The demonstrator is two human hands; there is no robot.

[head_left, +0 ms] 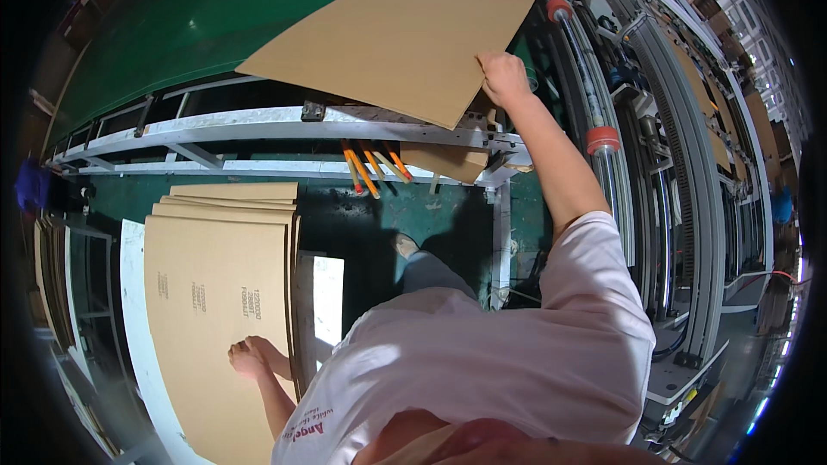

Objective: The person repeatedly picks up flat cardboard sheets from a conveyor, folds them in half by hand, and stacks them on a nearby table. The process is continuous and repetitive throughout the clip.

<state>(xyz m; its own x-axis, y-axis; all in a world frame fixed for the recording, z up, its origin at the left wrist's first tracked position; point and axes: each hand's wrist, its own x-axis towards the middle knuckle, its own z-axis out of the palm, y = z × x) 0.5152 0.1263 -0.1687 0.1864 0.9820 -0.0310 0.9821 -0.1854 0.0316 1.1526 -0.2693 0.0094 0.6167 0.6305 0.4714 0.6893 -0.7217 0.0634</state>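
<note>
A large brown cardboard sheet (396,34) lies tilted across the far metal frame, with one corner pointing toward me. My right hand (504,77) grips its right edge near that corner, fingers closed on the board and my arm stretched out. At the left, a stack of cardboard sheets (215,284) bears small dark printing on its top sheet. My left hand (248,358) is over the top sheet near its right side, with its fingers curled in. Nothing shows in that hand, and whether it touches the board I cannot tell.
A pale metal rail (250,127) runs across in front of me. Several orange and pale sticks (369,168) poke out beneath it. On the right stands a long machine with rollers and red collars (603,139). A white panel (328,293) is beside the stack.
</note>
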